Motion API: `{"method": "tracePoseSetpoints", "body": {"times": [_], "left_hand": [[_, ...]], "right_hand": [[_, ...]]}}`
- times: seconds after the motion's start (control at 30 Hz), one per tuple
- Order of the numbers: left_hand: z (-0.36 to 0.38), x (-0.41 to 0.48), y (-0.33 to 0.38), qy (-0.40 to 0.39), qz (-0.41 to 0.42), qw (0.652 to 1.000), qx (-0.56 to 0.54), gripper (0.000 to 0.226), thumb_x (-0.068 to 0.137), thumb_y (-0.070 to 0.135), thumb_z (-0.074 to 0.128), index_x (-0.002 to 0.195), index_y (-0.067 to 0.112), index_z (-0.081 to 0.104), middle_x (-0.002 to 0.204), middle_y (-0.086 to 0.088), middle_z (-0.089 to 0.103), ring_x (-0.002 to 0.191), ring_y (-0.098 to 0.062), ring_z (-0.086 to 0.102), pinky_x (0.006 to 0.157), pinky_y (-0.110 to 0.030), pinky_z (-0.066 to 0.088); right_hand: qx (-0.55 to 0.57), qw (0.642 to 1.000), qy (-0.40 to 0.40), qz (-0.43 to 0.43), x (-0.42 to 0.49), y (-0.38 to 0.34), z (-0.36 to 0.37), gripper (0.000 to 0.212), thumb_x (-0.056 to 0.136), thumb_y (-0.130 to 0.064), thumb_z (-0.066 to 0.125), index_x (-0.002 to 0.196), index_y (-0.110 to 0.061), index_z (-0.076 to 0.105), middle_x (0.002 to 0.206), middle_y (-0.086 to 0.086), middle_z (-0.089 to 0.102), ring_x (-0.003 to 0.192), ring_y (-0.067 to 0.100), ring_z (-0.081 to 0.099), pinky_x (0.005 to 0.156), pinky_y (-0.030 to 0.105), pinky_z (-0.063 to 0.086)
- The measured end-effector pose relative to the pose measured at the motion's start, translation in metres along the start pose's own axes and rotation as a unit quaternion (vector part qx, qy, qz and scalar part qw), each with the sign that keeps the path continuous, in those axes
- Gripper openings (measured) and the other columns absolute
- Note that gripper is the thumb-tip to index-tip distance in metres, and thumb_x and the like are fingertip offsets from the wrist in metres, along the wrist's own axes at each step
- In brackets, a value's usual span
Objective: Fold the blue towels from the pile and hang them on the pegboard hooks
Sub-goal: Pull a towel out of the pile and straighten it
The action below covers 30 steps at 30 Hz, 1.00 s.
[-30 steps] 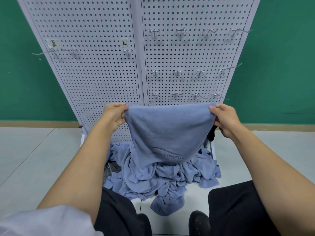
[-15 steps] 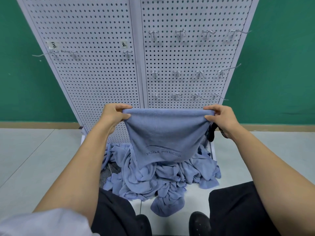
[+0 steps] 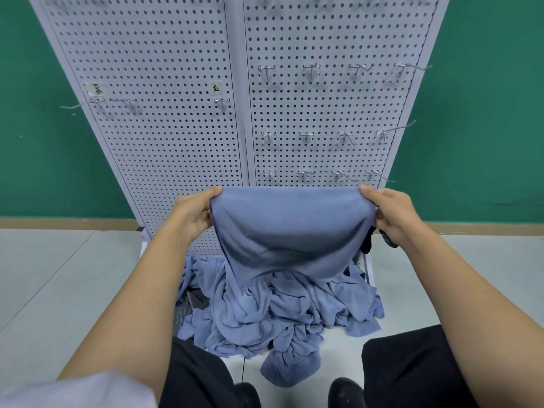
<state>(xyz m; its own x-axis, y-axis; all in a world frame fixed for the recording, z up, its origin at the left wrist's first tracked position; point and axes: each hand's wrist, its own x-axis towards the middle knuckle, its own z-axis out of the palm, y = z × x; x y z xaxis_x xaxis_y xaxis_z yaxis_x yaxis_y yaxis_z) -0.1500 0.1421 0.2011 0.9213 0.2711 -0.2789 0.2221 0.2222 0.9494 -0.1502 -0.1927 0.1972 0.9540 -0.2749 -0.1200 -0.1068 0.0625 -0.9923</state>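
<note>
A blue towel hangs stretched between my hands in front of the white pegboard. My left hand pinches its top left corner and my right hand pinches its top right corner. The towel is doubled over, its lower part sagging in a curve. Below it, a pile of crumpled blue towels lies on the floor at the pegboard's foot. Several bare metal hooks stick out of the right panel in three rows, the lowest row just above the towel's top edge.
Three more hooks and two paper labels sit on the left panel. A green wall stands behind the board. Pale floor tiles spread to both sides. My knees in dark trousers and black shoes are at the bottom of the view.
The towel's lower half has swung up and folded over, hiding the printed logo. Both hands stay on the top corners, and the view has tilted downward a little.
</note>
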Motion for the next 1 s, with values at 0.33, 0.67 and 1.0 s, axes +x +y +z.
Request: {"method": "tracePoseSetpoints", "body": {"times": [0.33, 0.67, 1.0], "left_hand": [[0.063, -0.032, -0.007, -0.102, 0.043, 0.994, 0.024, 0.006, 0.087, 0.009, 0.067, 0.092, 0.005, 0.068, 0.079, -0.004, 0.072, 0.065, -0.015, 0.069, 0.064, -0.025, 0.058], [0.090, -0.050, -0.012, -0.129, 0.081, 0.986, 0.063, 0.011, 0.088, 0.013, 0.067, 0.098, 0.008, 0.069, 0.089, -0.005, 0.073, 0.072, -0.013, 0.070, 0.069, -0.023, 0.058], [0.092, -0.056, -0.008, -0.149, 0.121, 0.976, 0.102, 0.006, 0.087, 0.015, 0.068, 0.092, 0.012, 0.068, 0.080, 0.000, 0.071, 0.067, -0.008, 0.067, 0.062, -0.018, 0.052]], "right_hand": [[-0.016, 0.994, -0.108, -0.027, -0.034, -0.012, 0.051, 0.008, 0.091, -0.009, 0.063, 0.084, -0.011, 0.059, 0.069, 0.001, 0.055, 0.054, 0.009, 0.049, 0.064, 0.022, 0.055], [-0.022, 0.986, -0.139, -0.084, -0.054, -0.012, 0.083, 0.011, 0.088, -0.012, 0.067, 0.098, -0.008, 0.063, 0.075, 0.001, 0.061, 0.057, 0.003, 0.060, 0.065, 0.020, 0.056], [0.029, 0.969, -0.238, -0.055, -0.057, -0.016, 0.076, 0.028, 0.097, 0.007, 0.039, 0.110, -0.001, 0.063, 0.093, 0.009, 0.071, 0.082, 0.016, 0.071, 0.078, 0.028, 0.059]]}}
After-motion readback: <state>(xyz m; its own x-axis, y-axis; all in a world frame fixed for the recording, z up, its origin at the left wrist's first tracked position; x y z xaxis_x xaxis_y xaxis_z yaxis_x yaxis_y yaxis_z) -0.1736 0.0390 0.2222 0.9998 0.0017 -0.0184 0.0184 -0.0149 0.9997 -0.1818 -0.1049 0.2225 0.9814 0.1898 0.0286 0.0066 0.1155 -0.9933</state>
